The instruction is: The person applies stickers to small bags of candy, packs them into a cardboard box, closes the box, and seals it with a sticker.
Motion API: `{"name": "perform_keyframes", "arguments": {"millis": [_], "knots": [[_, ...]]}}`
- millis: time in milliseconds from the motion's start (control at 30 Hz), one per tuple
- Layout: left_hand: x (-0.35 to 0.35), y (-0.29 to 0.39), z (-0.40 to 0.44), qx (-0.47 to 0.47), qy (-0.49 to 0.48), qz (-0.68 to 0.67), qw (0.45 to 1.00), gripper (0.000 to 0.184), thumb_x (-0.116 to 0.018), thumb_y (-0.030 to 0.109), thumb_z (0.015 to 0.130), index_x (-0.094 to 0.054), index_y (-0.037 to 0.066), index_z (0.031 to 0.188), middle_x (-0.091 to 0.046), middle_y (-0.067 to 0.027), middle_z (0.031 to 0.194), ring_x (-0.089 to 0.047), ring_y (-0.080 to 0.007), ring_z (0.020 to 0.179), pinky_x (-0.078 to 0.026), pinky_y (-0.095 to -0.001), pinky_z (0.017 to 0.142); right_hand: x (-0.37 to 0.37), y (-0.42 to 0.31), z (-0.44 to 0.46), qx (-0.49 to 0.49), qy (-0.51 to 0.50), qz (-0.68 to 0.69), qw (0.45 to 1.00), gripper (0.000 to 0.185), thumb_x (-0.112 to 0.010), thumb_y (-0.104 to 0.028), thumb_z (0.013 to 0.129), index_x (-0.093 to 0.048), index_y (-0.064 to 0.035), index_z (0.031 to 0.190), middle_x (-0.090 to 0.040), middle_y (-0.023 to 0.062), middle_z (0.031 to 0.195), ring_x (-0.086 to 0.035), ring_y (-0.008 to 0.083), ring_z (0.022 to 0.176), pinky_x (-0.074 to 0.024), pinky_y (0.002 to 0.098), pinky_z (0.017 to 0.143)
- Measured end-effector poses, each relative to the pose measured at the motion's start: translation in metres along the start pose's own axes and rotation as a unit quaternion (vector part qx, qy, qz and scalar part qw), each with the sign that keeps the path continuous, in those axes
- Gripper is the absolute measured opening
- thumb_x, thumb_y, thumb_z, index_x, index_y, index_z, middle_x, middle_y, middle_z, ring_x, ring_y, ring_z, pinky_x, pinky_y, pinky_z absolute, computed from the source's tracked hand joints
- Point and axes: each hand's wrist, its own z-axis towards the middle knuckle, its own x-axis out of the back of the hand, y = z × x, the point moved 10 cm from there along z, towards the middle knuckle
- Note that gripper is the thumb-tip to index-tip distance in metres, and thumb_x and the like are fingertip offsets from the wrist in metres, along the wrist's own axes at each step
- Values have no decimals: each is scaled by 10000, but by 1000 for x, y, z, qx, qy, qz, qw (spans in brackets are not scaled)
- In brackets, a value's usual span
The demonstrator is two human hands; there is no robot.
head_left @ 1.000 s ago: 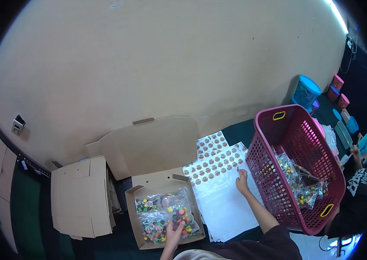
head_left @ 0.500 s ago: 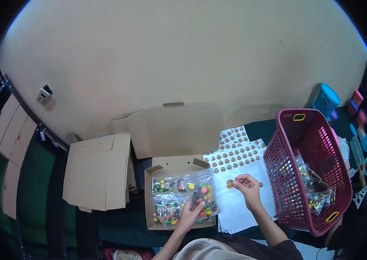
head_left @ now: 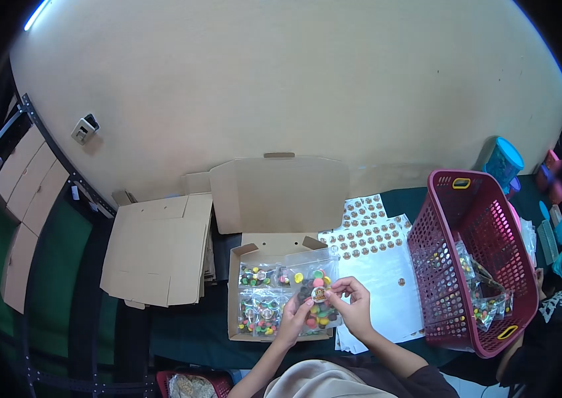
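My left hand grips a clear plastic bag of small round sweets in red, yellow, green and dark colours, its thumb on the front. The bag is tilted up above the right side of an open cardboard box. Pinched in my right hand is a round brown-and-white sticker, which lies against the bag's front; how firmly it sticks I cannot tell. Similar filled bags lie inside the box. Sticker sheets are just right of the box, largely peeled bare toward the front.
A maroon plastic basket with more filled bags stands on the right. Flattened cardboard boxes are stacked on the left. The box lid leans up toward the wall. Below the table edge is a red basket. Another person's sleeve shows at right.
My right hand has moved left from over the sticker sheet to the bag, bringing the sticker against its front. My left hand still holds the bag. The whole view has shifted slightly.
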Motion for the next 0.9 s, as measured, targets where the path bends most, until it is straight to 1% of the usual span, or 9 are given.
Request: {"name": "perform_keyframes", "arguments": {"millis": [67,167,233,400,467,500,667,867,900], "knots": [[4,-6,0,12,8,-22,1000,322,-499,134,861,-458,-5,1148,-538,-76,1084,-511,-130,983,-388,-270,867,-1,1,-1,12,9,-6,1000,171,-620,32,733,-508,-1,857,-553,41,762,-514,69,684,-447,195,629],[5,-10,0,19,5,-61,998,302,-493,134,867,-470,-7,1133,-548,-73,1066,-515,-123,973,-389,-267,864,0,0,-4,29,26,6,999,155,-636,-16,743,-529,-5,855,-576,33,750,-519,59,687,-406,193,639],[1,-4,-2,7,10,-39,999,300,-496,141,869,-472,-7,1129,-550,-68,1062,-517,-115,963,-393,-260,854,0,2,-4,21,30,2,999,174,-618,36,725,-508,-5,854,-541,31,762,-501,69,711,-438,199,649],[-1,1,0,-16,19,1,1000,298,-516,164,868,-483,-3,1112,-555,-56,1040,-518,-96,938,-404,-243,827,-1,-2,-4,28,25,-15,999,172,-618,35,725,-511,-8,853,-538,29,765,-502,72,713,-423,201,657],[-2,6,-1,-39,21,5,999,300,-533,172,862,-489,3,1106,-562,-36,994,-522,-76,887,-420,-223,774,-1,-3,-4,27,25,-16,999,173,-619,35,723,-512,-9,852,-538,29,767,-502,73,716,-419,201,665],[-2,6,-1,-39,21,4,999,300,-533,172,862,-489,3,1106,-562,-36,994,-522,-76,887,-420,-223,774,-1,-2,-5,29,27,-15,999,174,-619,35,722,-513,-10,852,-538,28,767,-503,74,719,-417,203,672],[4,-3,-1,-14,30,30,999,301,-545,174,858,-494,11,1107,-566,-1,912,-511,-38,801,-422,-183,673,-3,-1,-7,21,29,-15,999,172,-621,31,722,-516,-12,850,-540,27,766,-502,76,726,-410,207,680],[3,2,-3,-23,29,29,999,291,-532,158,865,-491,6,1110,-570,-4,922,-514,-37,799,-420,-183,679,-3,-5,-9,53,31,-75,995,182,-640,1,709,-515,-19,840,-545,29,767,-496,89,704,-390,213,670],[2,3,-4,-22,30,28,999,291,-532,158,865,-491,6,1110,-570,-4,922,-514,-37,799,-420,-183,679,-4,-15,-11,97,34,-173,980,194,-655,-22,695,-513,-22,827,-538,29,749,-481,96,696,-375,217,657]]}}
